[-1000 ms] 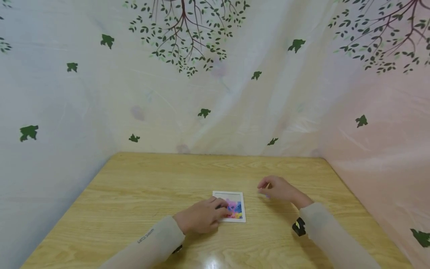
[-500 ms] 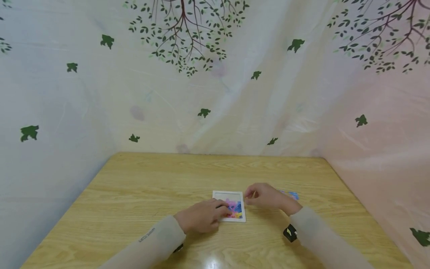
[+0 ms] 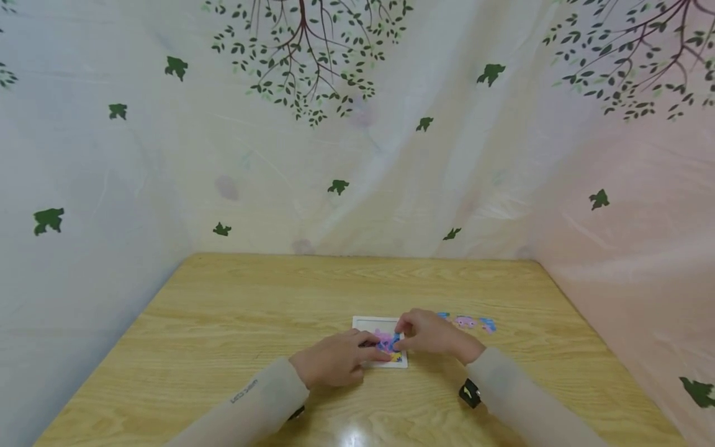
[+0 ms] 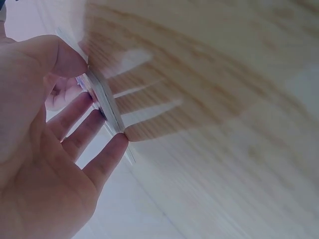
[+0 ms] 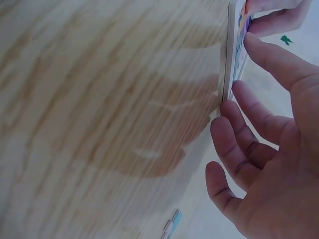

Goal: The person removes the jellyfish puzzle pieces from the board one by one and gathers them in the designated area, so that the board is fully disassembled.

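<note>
A white-framed jigsaw puzzle [image 3: 368,319], partly filled with pink, blue and yellow pieces, lies flat on the table. My left hand [image 3: 337,359] rests at its left side, index and middle fingers over the picture. In the left wrist view the thumb and little fingertip touch the edge of the frame [image 4: 105,99]. At the right rim my right hand [image 3: 436,335] pinches a small blue puzzle piece [image 3: 396,341] over the picture, the piece mostly hidden by the fingers. Thumb and index fingertips meet the puzzle's face in the right wrist view, the other fingers [image 5: 223,134] loosely bent.
Behind the right hand, loose puzzle pieces [image 3: 465,321] in pink and blue lie in a row on the wooden table [image 3: 251,298]. Pale curtains [image 3: 279,186] printed with leaves and branches stand around the table's back and sides.
My right hand has moved left and nearer, from beside the loose pieces to the puzzle's right rim, uncovering the row. The left hand has stayed nearly still, its fingers slightly farther over the picture.
</note>
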Available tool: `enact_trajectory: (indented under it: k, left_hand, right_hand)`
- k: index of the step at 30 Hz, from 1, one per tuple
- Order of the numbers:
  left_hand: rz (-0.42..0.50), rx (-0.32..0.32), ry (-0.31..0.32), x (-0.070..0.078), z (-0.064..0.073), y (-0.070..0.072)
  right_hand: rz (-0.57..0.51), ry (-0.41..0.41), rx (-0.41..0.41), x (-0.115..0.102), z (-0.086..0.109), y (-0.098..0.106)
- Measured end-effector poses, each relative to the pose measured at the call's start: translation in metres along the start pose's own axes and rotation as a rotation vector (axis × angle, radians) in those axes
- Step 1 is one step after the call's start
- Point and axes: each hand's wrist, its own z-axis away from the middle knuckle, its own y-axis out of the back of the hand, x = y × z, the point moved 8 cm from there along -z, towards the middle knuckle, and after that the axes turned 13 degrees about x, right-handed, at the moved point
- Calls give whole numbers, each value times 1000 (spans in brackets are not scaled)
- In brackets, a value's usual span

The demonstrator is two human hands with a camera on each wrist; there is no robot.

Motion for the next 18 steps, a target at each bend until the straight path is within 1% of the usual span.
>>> enact_trajectory:
  k: [6, 11, 18]
  left_hand:
    - [10, -29, 30, -3, -1, -2]
    - [12, -37, 44, -3, -1, -3]
    - [0, -44, 48, -3, -1, -2]
  right_hand:
    - [10, 23, 8, -2, -2, -2]
    - [5, 25, 0, -4, -4, -2]
    - [-11, -7, -10, -2, -6, -5]
